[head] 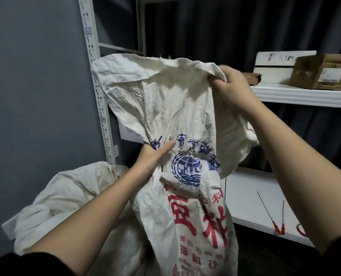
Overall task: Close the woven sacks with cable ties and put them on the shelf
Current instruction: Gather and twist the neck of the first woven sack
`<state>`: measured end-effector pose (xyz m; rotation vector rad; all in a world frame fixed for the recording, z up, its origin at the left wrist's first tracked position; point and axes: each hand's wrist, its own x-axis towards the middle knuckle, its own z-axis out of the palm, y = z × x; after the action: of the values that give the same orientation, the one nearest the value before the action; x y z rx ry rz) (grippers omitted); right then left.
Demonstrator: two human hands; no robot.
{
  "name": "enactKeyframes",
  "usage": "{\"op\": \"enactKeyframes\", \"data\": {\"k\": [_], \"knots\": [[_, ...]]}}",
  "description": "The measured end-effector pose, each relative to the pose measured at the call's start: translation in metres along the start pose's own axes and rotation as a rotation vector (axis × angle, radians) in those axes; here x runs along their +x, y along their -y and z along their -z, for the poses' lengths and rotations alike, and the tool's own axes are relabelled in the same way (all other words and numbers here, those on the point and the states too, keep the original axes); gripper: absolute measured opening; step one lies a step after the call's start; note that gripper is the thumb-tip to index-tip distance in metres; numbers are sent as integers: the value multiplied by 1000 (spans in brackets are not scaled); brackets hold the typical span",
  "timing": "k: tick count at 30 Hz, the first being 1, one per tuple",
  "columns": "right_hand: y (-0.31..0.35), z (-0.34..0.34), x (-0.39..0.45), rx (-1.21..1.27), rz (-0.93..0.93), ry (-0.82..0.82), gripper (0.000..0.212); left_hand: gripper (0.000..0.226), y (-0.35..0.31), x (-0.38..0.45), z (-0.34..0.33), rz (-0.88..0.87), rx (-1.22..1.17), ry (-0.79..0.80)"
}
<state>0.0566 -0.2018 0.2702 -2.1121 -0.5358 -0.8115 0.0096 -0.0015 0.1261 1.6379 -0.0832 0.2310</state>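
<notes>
Woven sack [185, 124] with blue and red print stands upright in front of us, between our arms and before the white shelf [297, 95]. Our left hand [153, 159] squeezes the sack at its neck, fingers curled around the gathered cloth. Our right hand [232, 84] grasps the upper edge of the sack mouth and holds it up. Red cable ties [278, 229] lie on the lower shelf board [251, 206], near our right forearm. Another pale sack [70, 198] rests low at the left. Cardboard boxes [323, 71] stand on the upper board.
</notes>
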Motion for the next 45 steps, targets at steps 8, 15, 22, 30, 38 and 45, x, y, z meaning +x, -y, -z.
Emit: {"op": "enactKeyframes", "data": {"k": [8,15,22,30,38,45], "knots": [[27,-12,4,133,173,67,15,46,10,6,-6,2,164,5],[22,-10,-10,241,86,262,56,22,17,14,-1,69,193,-87],[-43,18,-17,-65,-325,719,93,24,14,8,1,24,9,-95],[-41,18,-22,-11,-134,314,8,39,14,2,1,-27,93,124],[25,-7,-10,-5,227,216,20,42,22,7,-25,-41,264,-16],[4,12,-18,22,-3,396,96,21,22,13,-15,33,115,-122]]}}
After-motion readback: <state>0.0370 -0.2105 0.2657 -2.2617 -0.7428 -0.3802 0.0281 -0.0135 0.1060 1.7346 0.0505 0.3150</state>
